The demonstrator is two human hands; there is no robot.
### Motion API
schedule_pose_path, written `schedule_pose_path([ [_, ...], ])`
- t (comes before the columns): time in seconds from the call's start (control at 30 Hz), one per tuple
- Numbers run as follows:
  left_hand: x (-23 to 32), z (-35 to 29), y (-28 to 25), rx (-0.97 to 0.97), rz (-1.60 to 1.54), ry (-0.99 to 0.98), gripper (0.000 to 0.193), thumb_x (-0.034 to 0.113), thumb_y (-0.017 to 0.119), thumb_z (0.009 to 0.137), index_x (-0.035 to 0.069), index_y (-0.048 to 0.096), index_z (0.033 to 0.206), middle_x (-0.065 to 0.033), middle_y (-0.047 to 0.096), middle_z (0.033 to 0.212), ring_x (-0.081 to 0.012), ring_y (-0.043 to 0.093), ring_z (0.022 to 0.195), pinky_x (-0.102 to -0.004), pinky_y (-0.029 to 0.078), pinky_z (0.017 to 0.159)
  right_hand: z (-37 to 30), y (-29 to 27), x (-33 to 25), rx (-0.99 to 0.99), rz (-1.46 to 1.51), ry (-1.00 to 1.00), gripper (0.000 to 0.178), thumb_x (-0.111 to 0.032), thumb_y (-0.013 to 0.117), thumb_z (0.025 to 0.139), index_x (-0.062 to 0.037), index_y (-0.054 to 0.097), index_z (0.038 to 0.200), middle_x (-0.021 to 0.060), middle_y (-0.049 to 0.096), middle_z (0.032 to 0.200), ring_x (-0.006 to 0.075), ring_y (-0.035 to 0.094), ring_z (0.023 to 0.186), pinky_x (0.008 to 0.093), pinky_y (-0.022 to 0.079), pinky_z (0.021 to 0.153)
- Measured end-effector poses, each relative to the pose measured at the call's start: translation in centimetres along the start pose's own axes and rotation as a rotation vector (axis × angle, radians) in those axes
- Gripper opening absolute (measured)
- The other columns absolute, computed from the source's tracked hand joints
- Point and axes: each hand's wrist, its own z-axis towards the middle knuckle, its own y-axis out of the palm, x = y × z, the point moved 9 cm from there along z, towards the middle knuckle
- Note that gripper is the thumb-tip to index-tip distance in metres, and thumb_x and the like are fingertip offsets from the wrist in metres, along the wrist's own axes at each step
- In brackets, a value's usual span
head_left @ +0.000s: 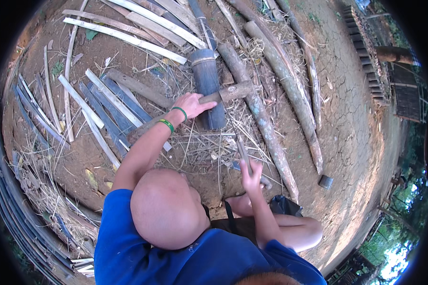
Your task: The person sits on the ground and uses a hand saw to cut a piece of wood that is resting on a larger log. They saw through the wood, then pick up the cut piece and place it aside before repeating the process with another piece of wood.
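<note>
A dark bamboo section [207, 78] lies in the middle of the litter, with a pale band near its far end. My left hand [192, 105], with green bands on the wrist, rests over it and is closed around a short wooden stick [237, 91] that crosses the bamboo. My right hand [252, 175] is lower and to the right, gripping the light handle of a long-handled blade [243, 151]. From that handle, a thin dark blade runs up toward the stick and bamboo; its exact kind is unclear.
Split bamboo strips [123, 40] are scattered at the far left, darker slats [111, 111] nearer. Rough logs [287, 78] lie to the right on cracked earth. A small dark block [325, 181] sits beyond them. Long bamboo poles [9, 199] line the left edge.
</note>
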Motion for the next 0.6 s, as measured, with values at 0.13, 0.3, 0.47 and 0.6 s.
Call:
schedule_pose_path([
  [0.13,-0.1,0.6,0.7,-0.043,0.047,-0.003,0.088,0.082,0.054,0.082,0.005,0.071,0.122,-0.024,0.071,0.114,-0.0376,0.067,0.113,-0.0475,0.05,0.101,-3.2,-1.6,0.7,0.056,0.058,-0.065,0.024,-0.016,0.062,0.096,0.0027,0.067,0.081,0.007,0.051,0.056,0.013,0.047,0.05,0.0327,0.036,0.051],
  [0.3,-0.4,1.9,0.0,-0.039,-0.033,0.016,0.09,0.083,0.053,0.082,0.006,0.069,0.126,-0.0234,0.073,0.111,-0.0382,0.069,0.109,-0.0479,0.052,0.097,6.7,2.6,-1.4,0.071,0.06,-0.04,0.032,-0.019,0.062,0.097,0.0005,0.061,0.072,0.0064,0.048,0.052,0.0163,0.044,0.047,0.037,0.034,0.051],
  [0.47,1.5,-3.4,0.4,0.469,0.041,-0.038,0.071,0.074,0.063,0.083,0.005,0.071,0.103,-0.0239,0.073,0.097,-0.0412,0.072,0.086,-0.0518,0.057,0.08,3.1,1.2,-0.2,0.164,-0.048,-0.06,0.03,-0.019,0.064,0.096,-0.0002,0.062,0.073,0.0077,0.048,0.052,0.0191,0.047,0.045,0.0383,0.036,0.05],
  [0.6,1.7,-5.0,3.0,0.545,0.029,0.172,0.063,0.067,0.066,0.085,0.005,0.068,0.093,-0.0224,0.072,0.083,-0.043,0.071,0.076,-0.0531,0.058,0.069,-0.3,1.4,0.6,0.092,0.004,0.036,0.027,-0.019,0.065,0.095,-0.0007,0.063,0.075,0.0095,0.053,0.054,0.0248,0.051,0.044,0.037,0.039,0.049],
])
